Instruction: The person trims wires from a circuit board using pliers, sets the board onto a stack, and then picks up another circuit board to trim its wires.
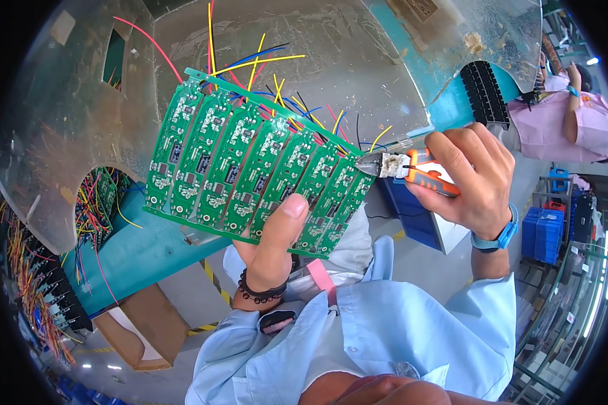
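Gripping from below, the left hand (271, 239) is holding up a green panel of circuit boards (250, 165), its thumb pressing flat on the panel's face near the lower edge while the fingers are closing behind it, out of sight. That wrist, wearing a dark beaded bracelet (260, 293), is bending upward from a pale blue sleeve (358, 337). The panel is tilting, its upper left corner highest and its right end dipping toward the other hand; it is made of narrow boards joined side by side, and coloured wires (263, 64) in red, yellow, blue and black are fanning out from behind its upper edge.

At the panel's right end, the right hand (469, 179) is wrapping around the orange handles of a pair of side cutters (402, 164), fingers curling over the top and thumb underneath, clamping the tool firmly. The cutters' metal tip is pointing left and touching the panel's right edge; whether the blades are biting a wire cannot be told. A blue wristband (496, 237) is circling this wrist.

Behind both hands, a scratched grey metal worktable (344, 47) with teal edging is filling the upper half of the view. Along its left edge, more wired boards (98, 199) are sitting in a cut-out. At the far right, a person in a pink top (571, 125) is working.
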{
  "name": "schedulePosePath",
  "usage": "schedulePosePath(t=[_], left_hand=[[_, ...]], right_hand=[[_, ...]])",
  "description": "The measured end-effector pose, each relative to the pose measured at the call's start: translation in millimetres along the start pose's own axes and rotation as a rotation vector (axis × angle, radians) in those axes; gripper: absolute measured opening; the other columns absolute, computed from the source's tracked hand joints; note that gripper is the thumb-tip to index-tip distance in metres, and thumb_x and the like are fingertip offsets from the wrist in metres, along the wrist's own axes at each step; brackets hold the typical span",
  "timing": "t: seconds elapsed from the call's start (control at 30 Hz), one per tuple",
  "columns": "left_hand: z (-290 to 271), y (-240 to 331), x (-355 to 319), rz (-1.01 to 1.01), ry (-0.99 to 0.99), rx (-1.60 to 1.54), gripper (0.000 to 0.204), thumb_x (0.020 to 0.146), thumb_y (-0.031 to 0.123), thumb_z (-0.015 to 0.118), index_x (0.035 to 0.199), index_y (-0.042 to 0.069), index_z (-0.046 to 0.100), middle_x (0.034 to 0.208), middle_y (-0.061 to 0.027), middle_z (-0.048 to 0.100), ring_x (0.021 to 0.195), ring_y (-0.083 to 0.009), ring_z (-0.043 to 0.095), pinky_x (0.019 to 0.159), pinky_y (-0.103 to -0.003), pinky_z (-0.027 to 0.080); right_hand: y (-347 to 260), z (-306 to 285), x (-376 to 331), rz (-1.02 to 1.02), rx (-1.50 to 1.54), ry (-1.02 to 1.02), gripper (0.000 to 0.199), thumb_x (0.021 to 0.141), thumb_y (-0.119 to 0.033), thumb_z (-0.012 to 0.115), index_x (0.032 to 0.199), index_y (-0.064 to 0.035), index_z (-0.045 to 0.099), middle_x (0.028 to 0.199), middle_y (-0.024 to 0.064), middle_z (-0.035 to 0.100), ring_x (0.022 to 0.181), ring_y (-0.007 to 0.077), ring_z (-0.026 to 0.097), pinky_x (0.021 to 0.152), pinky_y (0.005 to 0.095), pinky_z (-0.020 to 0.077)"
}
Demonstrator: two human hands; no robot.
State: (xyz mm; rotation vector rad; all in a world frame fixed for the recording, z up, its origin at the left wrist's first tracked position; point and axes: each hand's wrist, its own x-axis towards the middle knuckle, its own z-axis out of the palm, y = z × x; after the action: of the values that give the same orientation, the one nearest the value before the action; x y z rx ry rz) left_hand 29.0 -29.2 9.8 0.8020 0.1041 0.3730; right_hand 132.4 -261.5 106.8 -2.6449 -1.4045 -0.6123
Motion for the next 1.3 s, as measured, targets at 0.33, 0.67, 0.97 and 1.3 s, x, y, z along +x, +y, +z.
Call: schedulePosePath(t=[0.33, 0.67, 0.97, 1.3], left_hand=[[-5, -6, 4, -0.020, -0.034, -0.004, 0.065, 0.089, -0.005, 0.065, 0.152, -0.001, 0.047, 0.138, -0.0168, 0.063, 0.125, -0.0261, 0.065, 0.107, -0.042, 0.052], [-4, -5, 1, 0.054, -0.071, 0.058, 0.063, 0.089, -0.004, 0.066, 0.150, -0.001, 0.049, 0.136, -0.0156, 0.065, 0.123, -0.0244, 0.065, 0.106, -0.041, 0.051], [5, -2, 0, 0.062, -0.039, 0.080, 0.058, 0.091, -0.001, 0.067, 0.147, -0.003, 0.052, 0.133, -0.0159, 0.067, 0.120, -0.0240, 0.067, 0.106, -0.040, 0.051], [3, -3, 3, 0.063, -0.017, 0.095, 0.058, 0.090, -0.002, 0.066, 0.146, -0.003, 0.053, 0.132, -0.0157, 0.067, 0.119, -0.0236, 0.067, 0.105, -0.040, 0.052]], right_hand=[[4, 3, -2, 0.049, 0.087, 0.055, 0.053, 0.075, -0.039, 0.086, 0.108, -0.0008, 0.071, 0.093, 0.0114, 0.068, 0.079, 0.0300, 0.065, 0.068, 0.0409, 0.0526], [-1, 1, 6, -0.006, 0.019, -0.012, 0.053, 0.072, -0.037, 0.086, 0.109, -0.0028, 0.071, 0.093, 0.0105, 0.068, 0.079, 0.0293, 0.063, 0.068, 0.0405, 0.0515], [-5, 11, 5, 0.029, -0.013, 0.026, 0.046, 0.070, -0.038, 0.086, 0.105, -0.0114, 0.071, 0.089, 0.0013, 0.062, 0.075, 0.0204, 0.059, 0.061, 0.0357, 0.0480], [-1, 14, 4, -0.002, 0.068, -0.002, 0.043, 0.073, -0.033, 0.086, 0.105, -0.0089, 0.070, 0.082, 0.0007, 0.059, 0.067, 0.0193, 0.056, 0.057, 0.0342, 0.0474]])
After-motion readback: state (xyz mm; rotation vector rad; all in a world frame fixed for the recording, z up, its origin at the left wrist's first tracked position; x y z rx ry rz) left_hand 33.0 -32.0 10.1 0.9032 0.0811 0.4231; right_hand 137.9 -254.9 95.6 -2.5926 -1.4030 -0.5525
